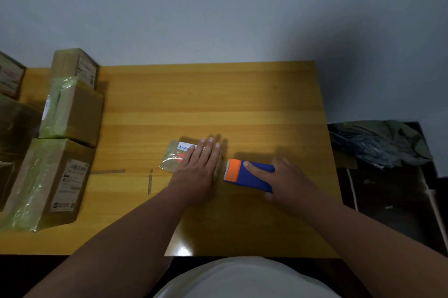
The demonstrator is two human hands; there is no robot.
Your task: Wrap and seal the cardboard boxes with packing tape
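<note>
Nearest the camera, a white garment [244,278] is seen at the lower edge, and both bare forearms are stretched out over the yellow wooden surface [218,99]. The right hand [288,181] is wrapped around a blue tape dispenser [252,175], with the index finger laid straight along its top; the orange, toothed end is pointed left, just beside the small box. The left hand [198,164] is laid flat, fingers straight and slightly spread, on a small cardboard box [173,158] which is covered in clear tape and set near the middle of the surface. Two strips of tape [149,182] are stuck to the surface left of the box. Along the left edge, larger taped boxes [70,111] are stacked. To the right, beyond the surface, crumpled dark bags [378,142] are piled.
</note>
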